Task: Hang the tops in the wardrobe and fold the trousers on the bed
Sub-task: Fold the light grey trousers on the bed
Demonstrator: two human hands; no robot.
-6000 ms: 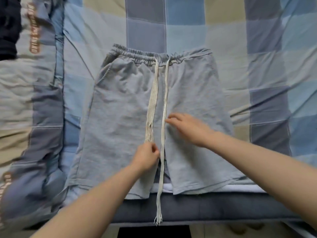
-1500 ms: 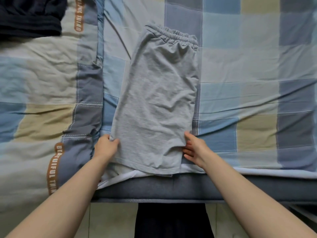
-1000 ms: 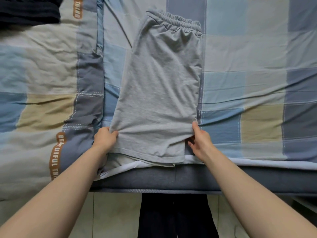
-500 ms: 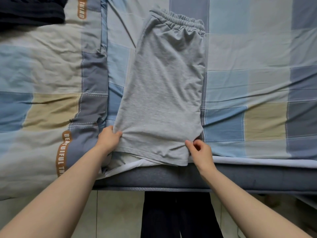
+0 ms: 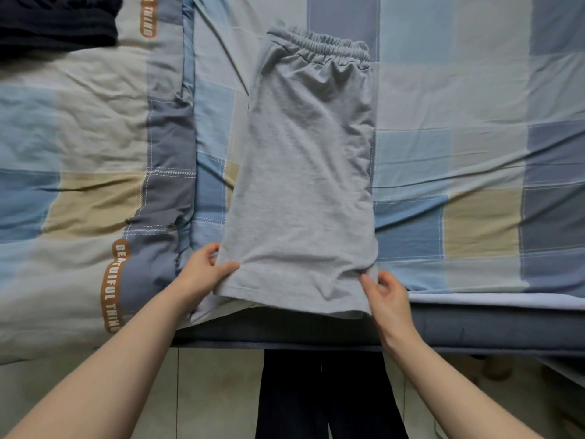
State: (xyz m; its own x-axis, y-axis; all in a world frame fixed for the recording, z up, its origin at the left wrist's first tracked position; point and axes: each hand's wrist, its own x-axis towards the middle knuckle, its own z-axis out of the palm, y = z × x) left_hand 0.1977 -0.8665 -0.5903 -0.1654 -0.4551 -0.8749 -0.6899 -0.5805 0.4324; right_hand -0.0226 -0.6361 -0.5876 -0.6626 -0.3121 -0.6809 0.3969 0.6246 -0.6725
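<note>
The bed fills the upper frame under a checked cover. Grey shorts, folded lengthwise, lie at centre, waistband up. A dark garment sits upper left. The left hand and right hand each pinch a hem corner.

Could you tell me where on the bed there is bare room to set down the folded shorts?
The checked sheet right of the grey shorts lies bare. Left is crowded: the quilt and a dark garment. Both hands, left hand and right hand, occupy the near hem.
</note>
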